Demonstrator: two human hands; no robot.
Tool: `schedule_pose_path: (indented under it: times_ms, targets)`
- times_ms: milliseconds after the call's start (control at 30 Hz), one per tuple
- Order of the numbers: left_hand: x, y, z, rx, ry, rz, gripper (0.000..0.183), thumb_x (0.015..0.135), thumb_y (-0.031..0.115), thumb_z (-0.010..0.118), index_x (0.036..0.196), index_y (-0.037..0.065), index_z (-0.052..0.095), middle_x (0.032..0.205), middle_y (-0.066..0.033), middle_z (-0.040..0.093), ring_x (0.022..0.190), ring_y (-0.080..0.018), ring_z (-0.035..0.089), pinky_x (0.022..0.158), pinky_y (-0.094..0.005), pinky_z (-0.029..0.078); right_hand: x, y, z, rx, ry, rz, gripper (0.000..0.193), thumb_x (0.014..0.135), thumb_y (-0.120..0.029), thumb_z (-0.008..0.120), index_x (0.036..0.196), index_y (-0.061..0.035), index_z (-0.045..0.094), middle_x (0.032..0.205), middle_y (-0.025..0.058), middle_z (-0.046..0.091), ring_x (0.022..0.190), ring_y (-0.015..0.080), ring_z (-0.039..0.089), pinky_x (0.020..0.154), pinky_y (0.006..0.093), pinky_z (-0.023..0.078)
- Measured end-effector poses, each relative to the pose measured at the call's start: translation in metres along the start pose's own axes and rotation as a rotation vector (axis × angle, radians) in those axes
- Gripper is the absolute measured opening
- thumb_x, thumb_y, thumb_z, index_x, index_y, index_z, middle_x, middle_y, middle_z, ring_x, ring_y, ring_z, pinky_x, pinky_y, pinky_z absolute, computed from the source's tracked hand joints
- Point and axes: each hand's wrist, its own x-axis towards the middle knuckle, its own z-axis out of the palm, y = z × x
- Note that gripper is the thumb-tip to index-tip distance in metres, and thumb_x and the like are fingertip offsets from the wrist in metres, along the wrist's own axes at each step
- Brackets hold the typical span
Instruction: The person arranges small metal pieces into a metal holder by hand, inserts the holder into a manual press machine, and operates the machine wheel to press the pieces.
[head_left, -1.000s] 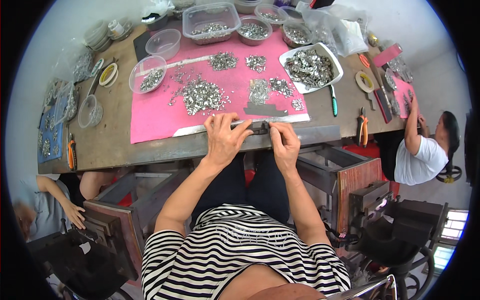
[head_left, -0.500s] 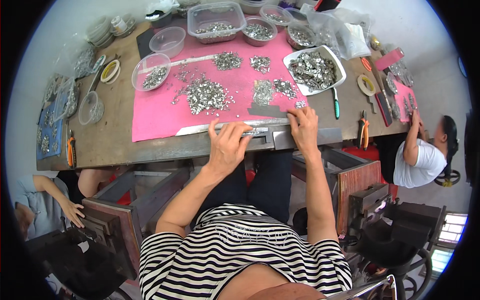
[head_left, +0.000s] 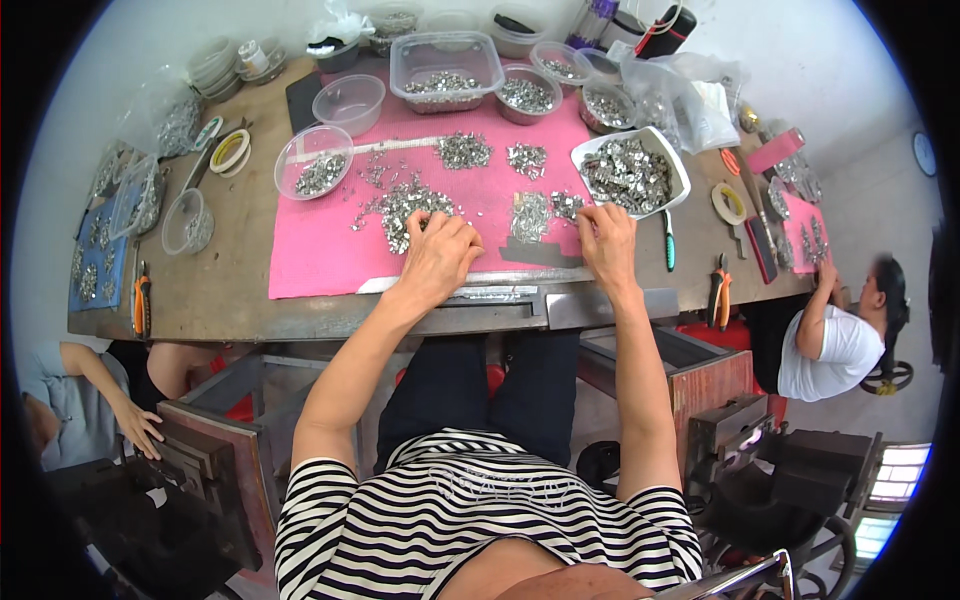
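Observation:
My left hand (head_left: 440, 255) reaches onto the pink mat (head_left: 320, 245), its bent fingertips at the near right side of a large heap of small silvery metal pieces (head_left: 400, 215). Those fingers are closed, and what they pinch is too small to name. Over the mat's right part is my right hand (head_left: 608, 250), fingers drawn together beside a smaller heap of metal pieces (head_left: 567, 205); anything between them is hidden. A slotted metal bar (head_left: 495, 294) lies along the table's front edge, between my wrists. Left of my right hand lie a dark grey strip (head_left: 545, 253) and a bundle of thin silvery pieces (head_left: 529, 215).
A white tray of metal parts (head_left: 672, 160) stands beyond my right hand. Clear plastic tubs (head_left: 445, 65) line the back. Orange-handled pliers lie at left (head_left: 142, 300) and right (head_left: 718, 292). One co-worker (head_left: 835, 330) sits at right, another (head_left: 85, 400) at left.
My left hand has left the slotted bar at the front edge and moved forward and left to the large heap. My right hand has shifted slightly forward, off the edge, toward the smaller heap.

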Motion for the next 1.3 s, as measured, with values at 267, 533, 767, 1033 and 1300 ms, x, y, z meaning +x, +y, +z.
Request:
schedule_pose_path:
  times_ms: [267, 533, 767, 1033, 1300]
  targets:
    - [-0.005, -0.007, -0.020, 0.006, 0.220, -0.098, 0.007, 0.091, 0.013, 0.069, 0.098, 0.012, 0.070, 0.093, -0.0023, 0.063, 0.095, -0.0213, 0.058, 0.098, -0.0468, 0.032, 0.062, 0.001, 0.063, -0.017, -0.024, 0.008, 0.010, 0.089, -0.015, 0.069, 0.093, -0.0074, 0.074, 0.093, 0.0117, 0.067, 0.091, 0.0325, 0.061, 0.082, 0.0462, 0.044]
    - [-0.041, -0.015, -0.050, -0.041, 0.141, -0.243, 0.008, 0.092, 0.017, 0.071, 0.096, 0.011, 0.073, 0.087, -0.0006, 0.066, 0.088, -0.0197, 0.058, 0.098, -0.0427, 0.032, 0.064, 0.004, 0.075, -0.163, -0.047, -0.035, 0.008, 0.086, -0.015, 0.069, 0.089, -0.0071, 0.069, 0.089, 0.0114, 0.068, 0.088, 0.0328, 0.063, 0.081, 0.0476, 0.043]
    - [-0.034, -0.005, -0.040, -0.015, 0.062, -0.219, 0.009, 0.089, 0.021, 0.074, 0.092, 0.013, 0.076, 0.084, -0.0013, 0.064, 0.091, -0.0215, 0.058, 0.100, -0.0483, 0.031, 0.029, -0.039, 0.018, 0.444, -0.160, 0.244, 0.014, 0.089, -0.011, 0.068, 0.091, 0.0023, 0.065, 0.082, 0.0154, 0.071, 0.074, 0.0259, 0.070, 0.070, 0.0366, 0.054]
    - [-0.029, -0.001, -0.034, 0.143, 0.051, -0.139, 0.004, 0.087, 0.016, 0.074, 0.089, 0.013, 0.074, 0.086, -0.0028, 0.060, 0.095, -0.0237, 0.056, 0.098, -0.0490, 0.033, -0.052, -0.075, -0.024, 0.794, -0.269, 0.297, 0.006, 0.093, -0.002, 0.067, 0.096, 0.0023, 0.065, 0.098, 0.0064, 0.069, 0.091, 0.0150, 0.062, 0.083, 0.0287, 0.049]
    - [-0.034, 0.004, -0.030, -0.113, 0.053, -0.185, 0.009, 0.091, 0.007, 0.067, 0.099, 0.005, 0.063, 0.086, -0.0069, 0.062, 0.086, -0.0261, 0.058, 0.089, -0.0408, 0.040, -0.065, -0.087, -0.019, 0.685, -0.173, 0.215, 0.007, 0.087, 0.002, 0.070, 0.093, 0.0006, 0.066, 0.095, 0.0102, 0.067, 0.087, 0.0236, 0.064, 0.078, 0.0339, 0.050]
